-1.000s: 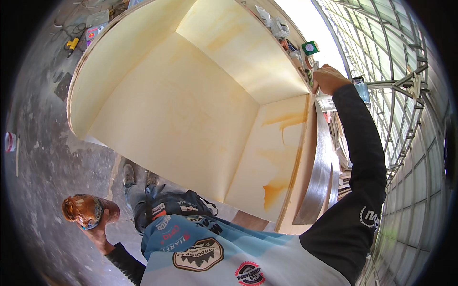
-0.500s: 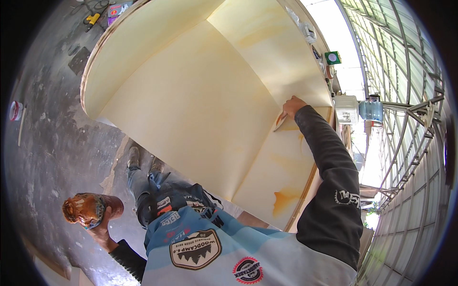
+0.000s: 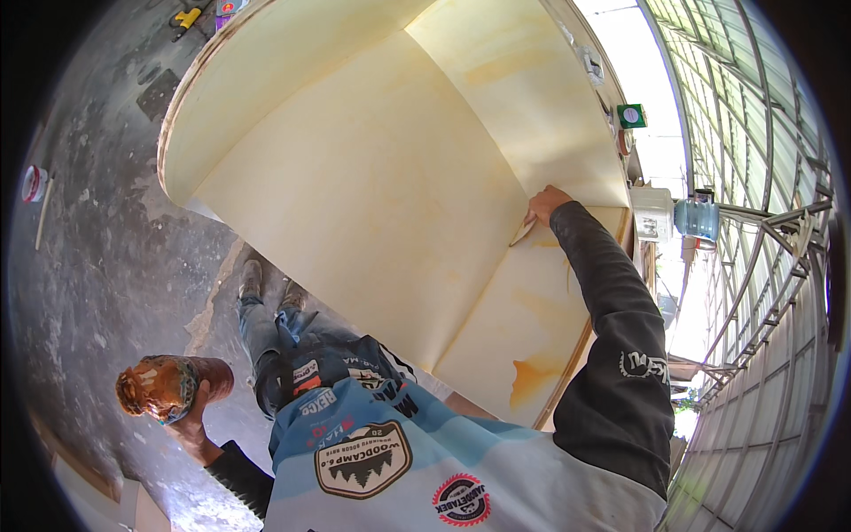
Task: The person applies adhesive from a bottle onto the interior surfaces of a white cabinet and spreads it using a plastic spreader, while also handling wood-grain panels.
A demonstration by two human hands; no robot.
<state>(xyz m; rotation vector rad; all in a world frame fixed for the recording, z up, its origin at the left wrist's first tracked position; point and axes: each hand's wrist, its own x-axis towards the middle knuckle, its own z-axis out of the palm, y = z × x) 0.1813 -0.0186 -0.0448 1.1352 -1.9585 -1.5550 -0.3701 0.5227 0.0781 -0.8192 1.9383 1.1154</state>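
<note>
Out at the lower left, my left hand (image 3: 189,424) is wrapped round a drip-covered jar (image 3: 170,387) smeared with orange-brown liquid. Its coated end points left, and what is inside cannot be made out. My right arm reaches into a large pale cabinet (image 3: 355,168) with a curved left edge. There, my right hand (image 3: 549,205) pinches a thin, flat, pale piece (image 3: 524,233) with brownish stains, and its tip meets the inner corner seam. Whether it is cloth or a stiff spreader is hard to tell. An orange-brown patch (image 3: 528,381) marks the lower right panel.
Beyond the cabinet's right edge are a green box (image 3: 631,116), a white container (image 3: 652,215) and a blue clear bottle (image 3: 696,219). On the stained concrete floor (image 3: 106,275) lie a white-and-red tub (image 3: 35,183), a thin stick (image 3: 44,213) and a yellow tool (image 3: 187,18).
My right hand and the pale piece have shifted slightly along the seam, and the piece lies at a different tilt. My left hand still holds the jar. The whole view has shifted a little.
</note>
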